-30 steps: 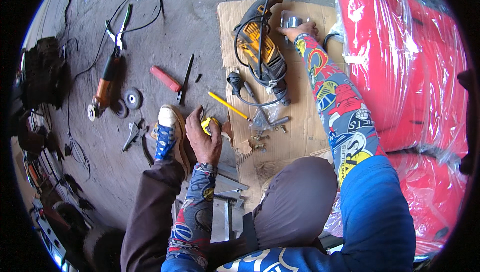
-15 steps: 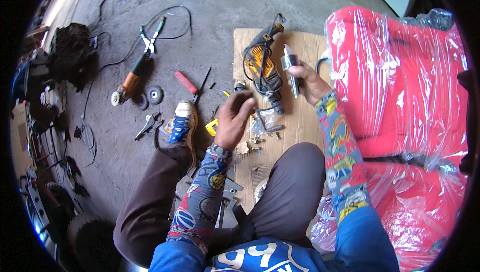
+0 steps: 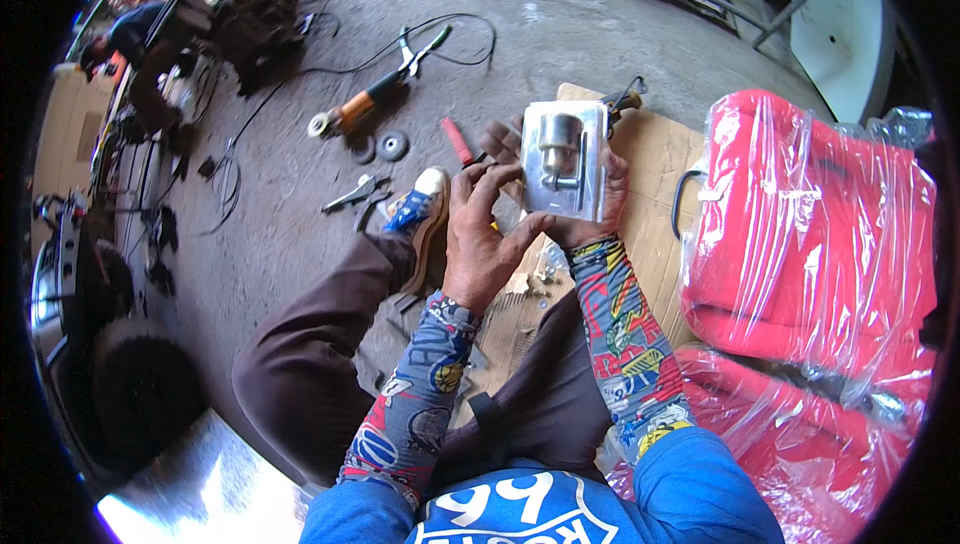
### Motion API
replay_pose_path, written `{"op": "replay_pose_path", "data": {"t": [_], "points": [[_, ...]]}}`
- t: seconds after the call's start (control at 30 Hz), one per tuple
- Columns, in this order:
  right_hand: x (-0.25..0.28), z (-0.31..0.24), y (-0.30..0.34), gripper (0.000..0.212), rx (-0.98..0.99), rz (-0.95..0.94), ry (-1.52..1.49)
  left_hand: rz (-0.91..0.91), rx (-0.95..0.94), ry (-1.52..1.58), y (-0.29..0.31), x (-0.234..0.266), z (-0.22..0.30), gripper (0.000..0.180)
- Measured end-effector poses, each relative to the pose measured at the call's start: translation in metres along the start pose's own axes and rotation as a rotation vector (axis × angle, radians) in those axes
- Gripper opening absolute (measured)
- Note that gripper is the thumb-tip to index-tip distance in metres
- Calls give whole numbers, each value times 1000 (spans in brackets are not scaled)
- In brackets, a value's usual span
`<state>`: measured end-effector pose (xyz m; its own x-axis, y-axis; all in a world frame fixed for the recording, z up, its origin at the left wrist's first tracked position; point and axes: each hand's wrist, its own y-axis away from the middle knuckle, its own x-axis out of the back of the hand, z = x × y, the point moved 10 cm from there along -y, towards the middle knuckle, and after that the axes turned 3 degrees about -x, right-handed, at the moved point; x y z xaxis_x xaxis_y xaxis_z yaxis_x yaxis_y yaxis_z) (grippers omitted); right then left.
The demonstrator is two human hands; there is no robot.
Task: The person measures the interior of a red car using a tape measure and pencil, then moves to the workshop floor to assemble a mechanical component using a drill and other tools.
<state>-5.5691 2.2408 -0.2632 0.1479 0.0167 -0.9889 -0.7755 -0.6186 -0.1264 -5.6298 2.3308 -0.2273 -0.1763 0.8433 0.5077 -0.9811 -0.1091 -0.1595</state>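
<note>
A shiny rectangular metal plate (image 3: 565,202) with a round metal cylinder (image 3: 559,134) and a short rod on its face is held up in front of me. My right hand (image 3: 612,199) supports it from behind and along its right edge; fingertips show past the left side. My left hand (image 3: 480,234) grips its lower left edge, with the thumb at the bottom corner and the fingers curled at the side. Behind the plate lies a piece of cardboard (image 3: 655,159); the power drill (image 3: 627,101) on it is mostly hidden.
Left on the concrete floor lie an orange angle grinder (image 3: 365,101), green-handled pliers (image 3: 412,62), grinding discs (image 3: 393,145), a red-handled tool (image 3: 456,140) and silver locking pliers (image 3: 352,194). Plastic-wrapped red seats (image 3: 790,224) stand at right. Another person (image 3: 150,54) bends at far left.
The metal piece has turned to face me and come nearer, toward the middle. My left hand has moved up to its edge. The view has swung left, bringing another person in.
</note>
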Motion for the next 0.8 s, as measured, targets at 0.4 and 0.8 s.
{"op": "replay_pose_path", "data": {"t": [0.4,0.8], "points": [[20,-27,56,77,88,344,224,-70,-91,84,3,-23,19,47],[15,32,46,73,-26,273,291,-382,-173,-95,9,34,18,23]]}}
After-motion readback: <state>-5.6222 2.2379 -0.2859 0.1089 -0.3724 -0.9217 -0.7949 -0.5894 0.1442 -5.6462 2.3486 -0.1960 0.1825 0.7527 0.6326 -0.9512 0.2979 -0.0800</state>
